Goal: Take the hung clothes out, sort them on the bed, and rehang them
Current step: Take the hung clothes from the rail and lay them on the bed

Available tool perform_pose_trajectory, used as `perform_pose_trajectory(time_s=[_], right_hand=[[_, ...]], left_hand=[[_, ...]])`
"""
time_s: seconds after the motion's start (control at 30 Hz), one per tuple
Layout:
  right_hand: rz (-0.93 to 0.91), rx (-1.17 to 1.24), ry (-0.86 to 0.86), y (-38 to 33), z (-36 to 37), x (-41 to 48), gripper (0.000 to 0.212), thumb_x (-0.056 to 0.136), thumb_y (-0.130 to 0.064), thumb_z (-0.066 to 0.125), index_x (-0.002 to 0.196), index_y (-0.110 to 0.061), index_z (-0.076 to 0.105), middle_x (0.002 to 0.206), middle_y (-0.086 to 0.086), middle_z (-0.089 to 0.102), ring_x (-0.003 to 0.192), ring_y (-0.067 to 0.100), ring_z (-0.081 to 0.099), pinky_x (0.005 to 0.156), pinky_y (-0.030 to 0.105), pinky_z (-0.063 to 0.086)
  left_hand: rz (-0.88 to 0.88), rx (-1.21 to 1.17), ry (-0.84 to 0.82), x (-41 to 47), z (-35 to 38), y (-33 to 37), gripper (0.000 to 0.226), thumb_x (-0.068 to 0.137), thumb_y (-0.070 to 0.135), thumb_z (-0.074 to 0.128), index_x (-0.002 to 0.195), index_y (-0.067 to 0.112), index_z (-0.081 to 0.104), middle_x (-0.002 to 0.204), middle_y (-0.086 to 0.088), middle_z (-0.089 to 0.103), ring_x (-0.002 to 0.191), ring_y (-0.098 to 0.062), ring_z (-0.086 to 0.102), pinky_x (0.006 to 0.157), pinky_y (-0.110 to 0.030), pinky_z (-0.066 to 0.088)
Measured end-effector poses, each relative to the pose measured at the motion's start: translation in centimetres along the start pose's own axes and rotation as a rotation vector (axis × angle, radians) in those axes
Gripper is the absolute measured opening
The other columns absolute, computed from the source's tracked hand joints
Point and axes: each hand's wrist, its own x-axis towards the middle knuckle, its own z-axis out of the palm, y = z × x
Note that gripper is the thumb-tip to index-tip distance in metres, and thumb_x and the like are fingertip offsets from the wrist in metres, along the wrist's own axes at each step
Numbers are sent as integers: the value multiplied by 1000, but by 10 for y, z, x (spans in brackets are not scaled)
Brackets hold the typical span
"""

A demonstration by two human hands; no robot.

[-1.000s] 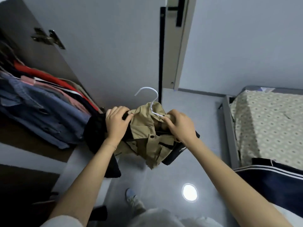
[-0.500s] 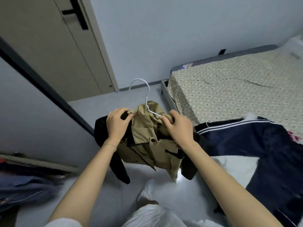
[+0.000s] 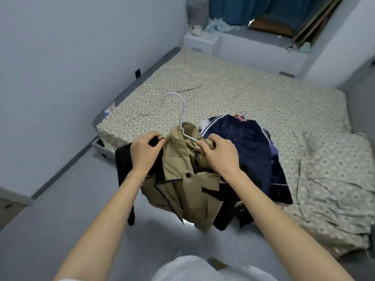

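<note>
- Holding the jacket (image 3: 182,179) by both shoulders, we carry it on its hanger (image 3: 175,110). A grip that wide likely stops the cloth sliding off the wire.
- Our left hand (image 3: 145,154) has its fingers (image 3: 151,136) curled, pinching the jacket's left shoulder. A black garment (image 3: 123,159) is bunched under the same grip and trails below the wrist.
- Our right hand (image 3: 220,157) has its fingers (image 3: 211,138) curled, pinching the right shoulder, just beside the wire arm.
- The hook rises free between the hands and points away from us, touching nothing.
- The jacket hangs in the air over the floor (image 3: 60,199), near the bed (image 3: 243,88) at its near left corner. It is not yet laid down.
- A navy pile (image 3: 249,142) lies on the bed just beyond our right hand, with bits of white and red showing at its top. We judge it to be clothes already set out for sorting.
- That pile takes the nearest stretch of mattress, so a straight drop would land the jacket on top of it.
- A crumpled sheet (image 3: 334,179) covers the bed's right side. Patterned mattress shows to the left of the pile and beyond it.
- The hanging tails of the jacket and black garment could catch on the bed edge as we reach over.
- A ledge (image 3: 253,43) with a curtain and boards sits far off, behind the bed.
</note>
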Motion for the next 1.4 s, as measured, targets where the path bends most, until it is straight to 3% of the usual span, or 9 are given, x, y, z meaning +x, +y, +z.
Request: perform_pose_trajectory(time_s=[0.27, 0.37, 0.57, 0.83, 1.1, 1.4], right_hand=[[102, -74, 270, 30, -73, 42, 40, 86, -55, 63, 75, -16, 62, 60, -3, 54, 65, 21, 55, 58, 37, 41], [99, -111, 324, 41, -100, 66, 41, 86, -53, 66, 70, -17, 56, 56, -7, 46, 62, 18, 49, 55, 35, 32], [99, -153, 387, 88, -123, 126, 40, 84, -53, 67, 67, -20, 52, 58, -5, 47, 62, 20, 48, 57, 34, 34], [171, -106, 315, 195, -115, 246, 46, 85, -55, 65, 76, -10, 59, 58, 0, 50, 63, 24, 51, 55, 35, 34], [285, -87, 123, 314, -95, 370, 41, 88, -55, 62, 77, -17, 52, 62, -4, 48, 65, 21, 49, 54, 34, 26], [421, -95, -3, 417, -29, 436, 38, 90, -50, 62, 103, -15, 68, 95, 4, 70, 90, 25, 63, 68, 34, 45]], left_hand=[[170, -195, -76, 76, 71, 74, 15, 83, 34, 70, 87, 20, 74, 87, 10, 73, 84, -8, 65, 73, -28, 49], [180, -261, -94, 99, 98, 99, 12, 83, 32, 70, 85, 21, 73, 83, 18, 66, 81, -1, 61, 72, -24, 46], [201, -317, -120, 145, 161, 127, 25, 80, 43, 62, 83, 21, 72, 83, 11, 71, 80, -5, 63, 72, -27, 48], [169, -220, -166, 225, 287, 131, 24, 79, 46, 62, 83, 24, 72, 84, 12, 72, 82, -11, 66, 74, -39, 53], [23, -187, -353, 292, 437, 123, 29, 76, 56, 53, 77, 29, 65, 79, 14, 67, 81, -14, 62, 84, -47, 50], [-2, -44, -480, 317, 556, 65, 37, 81, 62, 57, 87, 29, 73, 85, 14, 71, 86, -12, 65, 85, -46, 50]])
